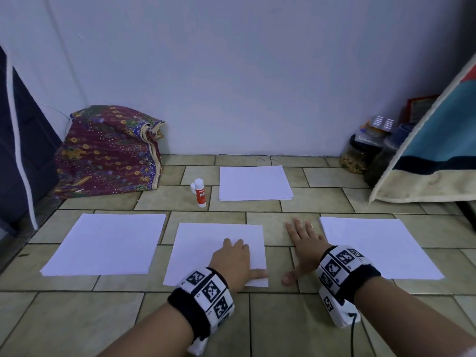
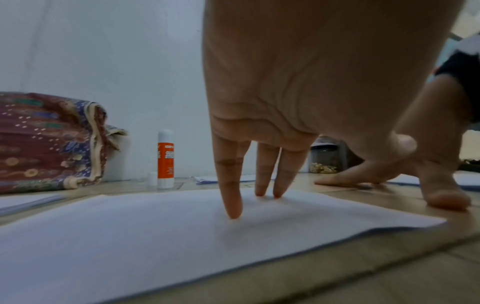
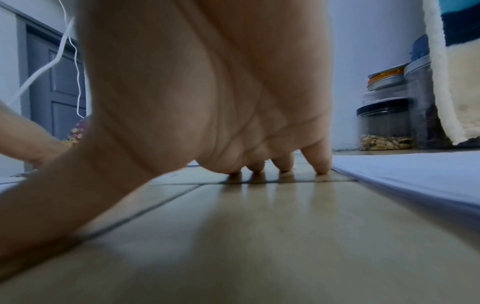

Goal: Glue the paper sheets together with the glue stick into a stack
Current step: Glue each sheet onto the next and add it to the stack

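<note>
Several white paper piles lie on the tiled floor: a left pile (image 1: 105, 243), a middle sheet (image 1: 201, 248), a right pile (image 1: 376, 248) and a far pile (image 1: 253, 182). My left hand (image 1: 235, 258) presses flat on the middle sheet (image 2: 182, 236), fingertips (image 2: 233, 211) straight down on the paper. My right hand (image 1: 304, 243) rests flat on the bare tiles between the middle sheet and the right pile (image 3: 415, 176), fingers spread, holding nothing. The orange-and-white glue stick (image 1: 200, 193) stands upright, its white cap (image 1: 193, 188) beside it, left of the far pile.
A patterned fabric bundle (image 1: 108, 150) sits against the wall at back left. Jars (image 1: 360, 153) stand at back right beside a hanging blue-and-cream cloth (image 1: 432, 150). A dark door (image 1: 18, 150) is on the left.
</note>
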